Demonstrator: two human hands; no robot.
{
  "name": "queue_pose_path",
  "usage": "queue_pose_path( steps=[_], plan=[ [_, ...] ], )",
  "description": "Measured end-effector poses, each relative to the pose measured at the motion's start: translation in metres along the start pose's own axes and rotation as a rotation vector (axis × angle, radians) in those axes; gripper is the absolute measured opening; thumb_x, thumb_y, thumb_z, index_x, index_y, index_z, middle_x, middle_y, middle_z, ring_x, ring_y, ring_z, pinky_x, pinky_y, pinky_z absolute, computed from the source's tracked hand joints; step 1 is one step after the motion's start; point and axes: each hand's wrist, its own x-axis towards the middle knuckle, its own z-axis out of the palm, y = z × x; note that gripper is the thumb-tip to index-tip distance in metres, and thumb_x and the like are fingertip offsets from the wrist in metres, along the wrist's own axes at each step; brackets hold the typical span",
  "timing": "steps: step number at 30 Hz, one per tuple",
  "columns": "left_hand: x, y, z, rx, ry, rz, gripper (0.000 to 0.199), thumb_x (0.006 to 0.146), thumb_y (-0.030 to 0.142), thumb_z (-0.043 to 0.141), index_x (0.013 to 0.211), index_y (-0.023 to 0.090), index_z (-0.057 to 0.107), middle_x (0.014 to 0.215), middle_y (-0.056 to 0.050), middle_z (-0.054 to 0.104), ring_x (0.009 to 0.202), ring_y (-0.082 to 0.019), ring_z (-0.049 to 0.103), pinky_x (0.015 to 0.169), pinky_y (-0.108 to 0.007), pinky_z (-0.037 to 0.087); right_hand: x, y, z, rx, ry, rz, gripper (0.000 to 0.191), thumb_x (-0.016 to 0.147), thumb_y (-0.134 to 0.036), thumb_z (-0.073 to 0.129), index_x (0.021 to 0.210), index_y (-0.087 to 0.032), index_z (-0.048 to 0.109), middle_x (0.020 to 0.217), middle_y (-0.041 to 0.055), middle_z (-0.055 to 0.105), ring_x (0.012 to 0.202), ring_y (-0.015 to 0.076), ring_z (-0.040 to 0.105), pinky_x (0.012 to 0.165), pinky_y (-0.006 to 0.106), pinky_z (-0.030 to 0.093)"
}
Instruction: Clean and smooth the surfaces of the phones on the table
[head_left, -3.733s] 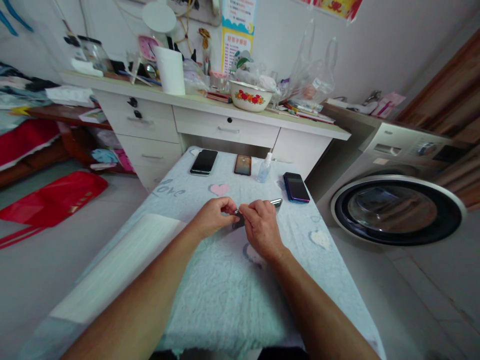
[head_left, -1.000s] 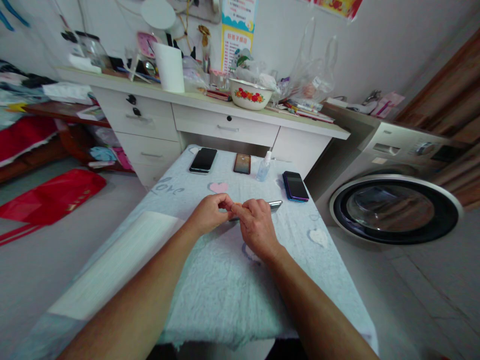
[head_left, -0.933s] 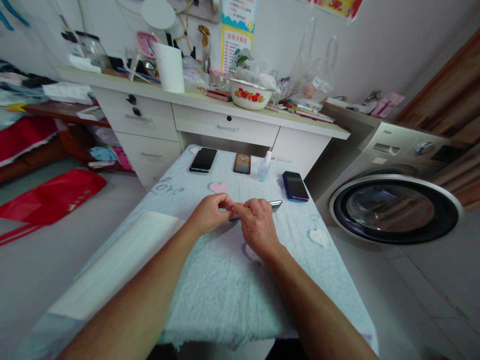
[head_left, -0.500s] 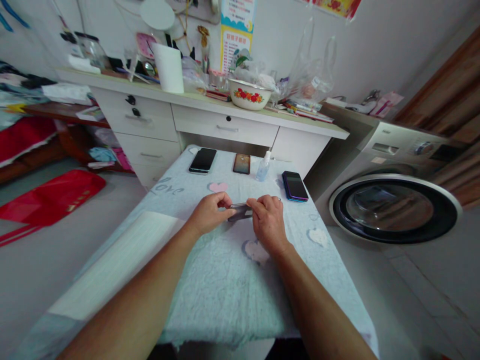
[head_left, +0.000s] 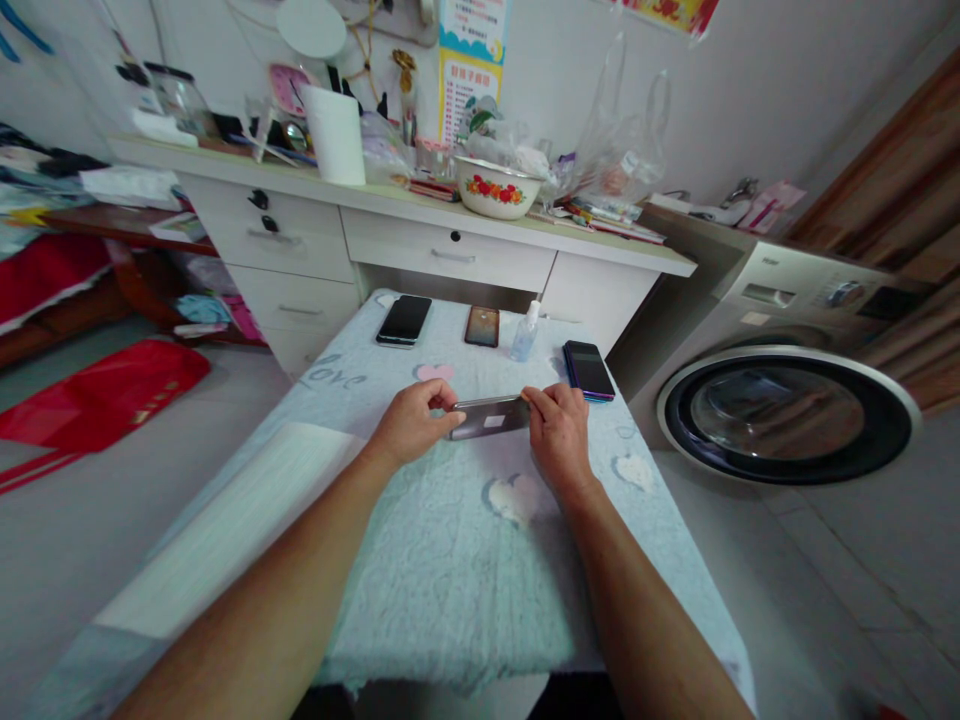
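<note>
Between my hands a grey phone (head_left: pixel 491 418) is held on its long edge, its back with a small pale label facing me. My left hand (head_left: pixel 414 420) pinches its left end between thumb and fingers. At the right end, my right hand (head_left: pixel 559 430) grips the upper corner with its fingers closed. Beyond them on the cloth lie a black phone (head_left: pixel 405 320) at the left, a smaller brown phone-like piece (head_left: pixel 481 327) in the middle, and a dark phone with a purple-blue edge (head_left: pixel 589 371) at the right. A clear spray bottle (head_left: pixel 525 335) stands upright near the brown piece.
A pale blue cloth covers the small table (head_left: pixel 450 570), with a white strip (head_left: pixel 232 525) along its left side. Behind it stands a white desk (head_left: pixel 450 245) bearing a flowered bowl (head_left: pixel 499 190) and a paper roll (head_left: pixel 335 135). To the right is a washing machine (head_left: pixel 787 300).
My right hand has slid rightward along the phone to its right end, so more of the phone's back and its label shows. My left hand stays on the left end.
</note>
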Motion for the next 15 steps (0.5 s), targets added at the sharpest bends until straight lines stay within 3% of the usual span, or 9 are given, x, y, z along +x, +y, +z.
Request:
queue_pose_path(
  steps=[15],
  plan=[
    [0.001,-0.003,0.0,0.042,0.001,0.016,0.014,0.068,0.032,0.064,0.071,0.019,0.057,0.072,0.002,0.063,0.071,-0.015,0.058,0.075,-0.029,0.046,0.0,0.012,0.006,0.031,0.051,0.094,0.026,0.094,-0.022,0.047,0.102,-0.019,0.072,0.085,0.0075,0.058,0.084,0.0203,0.048,0.075,0.034,0.036]
  ],
)
